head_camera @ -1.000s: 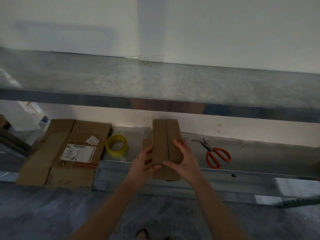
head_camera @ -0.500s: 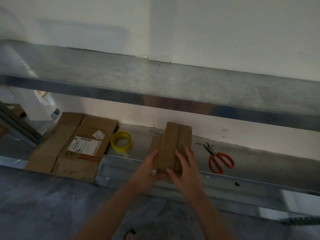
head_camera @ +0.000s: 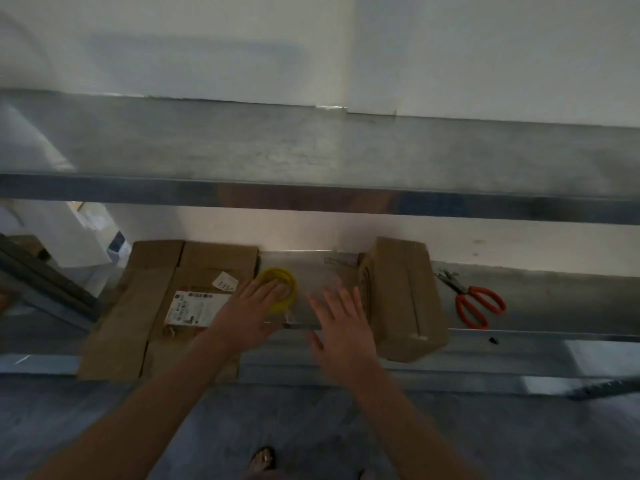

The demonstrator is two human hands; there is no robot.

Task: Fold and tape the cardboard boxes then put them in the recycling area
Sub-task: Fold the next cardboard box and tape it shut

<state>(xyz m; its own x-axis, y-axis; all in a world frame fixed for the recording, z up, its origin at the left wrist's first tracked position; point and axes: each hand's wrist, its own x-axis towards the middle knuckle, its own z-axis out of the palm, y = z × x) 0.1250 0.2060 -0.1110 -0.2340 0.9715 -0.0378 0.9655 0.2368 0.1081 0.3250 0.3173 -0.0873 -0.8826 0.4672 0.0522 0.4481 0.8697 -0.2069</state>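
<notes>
A small folded cardboard box (head_camera: 403, 296) rests on the lower metal shelf (head_camera: 554, 306), its flaps closed along a centre seam. My right hand (head_camera: 341, 323) hovers just left of it with fingers spread, holding nothing. My left hand (head_camera: 251, 313) reaches over the yellow tape roll (head_camera: 284, 292), fingers straight and lying on the roll's near side. A flattened cardboard box (head_camera: 166, 306) with a white shipping label lies at the shelf's left end.
Red-handled scissors (head_camera: 476, 304) lie on the shelf right of the small box. An upper metal shelf (head_camera: 311, 157) juts out above, against a white wall. Grey floor lies below, with a sandalled foot (head_camera: 263, 459) at the bottom.
Both hands have let go of the small box, which now sits on the shelf to the right. My left hand moved left onto the tape roll. The camera shifted left.
</notes>
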